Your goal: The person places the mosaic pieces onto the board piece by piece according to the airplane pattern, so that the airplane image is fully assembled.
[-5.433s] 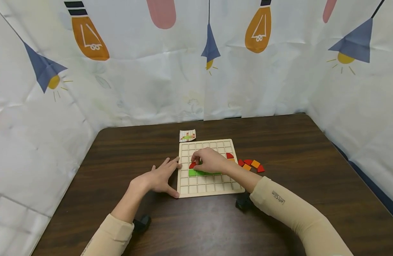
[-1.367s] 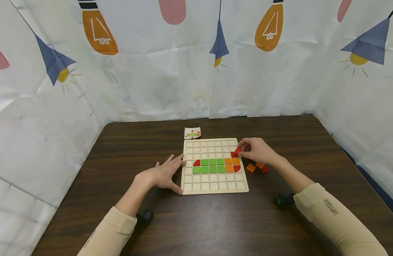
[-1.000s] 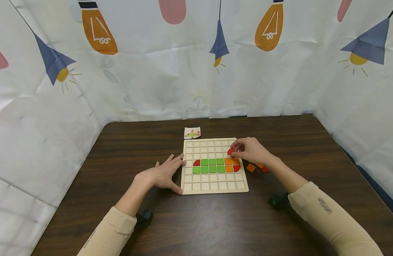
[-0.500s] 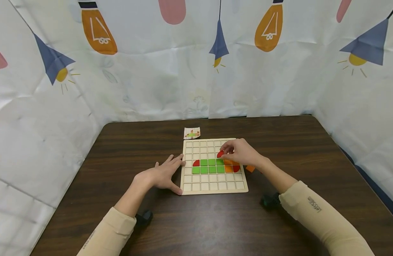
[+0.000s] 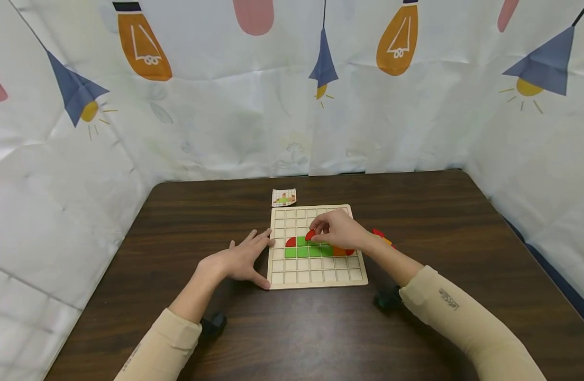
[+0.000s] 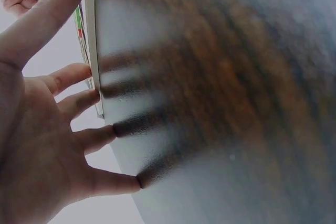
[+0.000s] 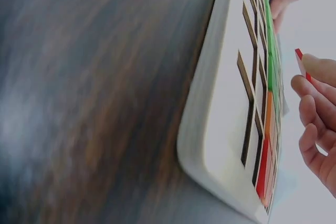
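A pale wooden grid board lies on the table. My right hand is over its middle and pinches a red rounded tile between thumb and fingertips. In the right wrist view this red tile is seen edge-on, raised above the board. Two rows of green tiles fill cells, with orange tiles at their right, partly hidden by the right hand. A red tile with one rounded corner sits at the left end. My left hand is spread, its thumb and fingers touching the board's left edge.
A small pattern card lies behind the board. Right of it, loose red tiles and an orange one are half hidden by the right forearm. A patterned white curtain closes off the dark wooden table at the back.
My right hand took a red tile at the board's right side and has carried it leftward across the board. Earlier it was at the board's left end. The left hand stays at the edge.
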Motion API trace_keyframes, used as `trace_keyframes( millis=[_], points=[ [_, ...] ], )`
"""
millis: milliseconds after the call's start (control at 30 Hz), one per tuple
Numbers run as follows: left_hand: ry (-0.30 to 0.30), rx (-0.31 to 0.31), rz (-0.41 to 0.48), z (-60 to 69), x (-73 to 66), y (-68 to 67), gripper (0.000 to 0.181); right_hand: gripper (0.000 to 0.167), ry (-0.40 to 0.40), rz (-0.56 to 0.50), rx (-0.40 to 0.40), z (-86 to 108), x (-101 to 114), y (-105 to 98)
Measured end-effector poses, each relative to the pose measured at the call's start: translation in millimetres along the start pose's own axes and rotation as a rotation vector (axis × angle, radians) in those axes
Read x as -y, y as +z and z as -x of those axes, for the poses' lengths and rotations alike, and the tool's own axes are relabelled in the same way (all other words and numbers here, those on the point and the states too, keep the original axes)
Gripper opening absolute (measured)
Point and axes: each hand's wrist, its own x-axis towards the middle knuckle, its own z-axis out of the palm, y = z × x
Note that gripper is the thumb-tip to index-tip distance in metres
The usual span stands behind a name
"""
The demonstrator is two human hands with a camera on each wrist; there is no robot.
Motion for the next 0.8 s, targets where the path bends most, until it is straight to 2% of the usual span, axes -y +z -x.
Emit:
trace_keyframes(
  millis=[333, 600, 800],
  points=[
    [-0.004, 0.005, 0.017, 0.6, -0.2, -0.7, 0.096, 0.019, -0.031, -0.014, 0.057, -13.5, 16, 18],
    [0.005, 0.003, 0.014, 0.3, 0.3, -0.9, 0.096, 0.018, -0.095, 0.022, 0.09, -22.0, 28, 31],
    [0.01, -0.002, 0.016, 1.0, 0.8, -0.3, 0.096, 0.017, -0.102, 0.032, 0.113, -29.0, 35, 40]
  ],
)
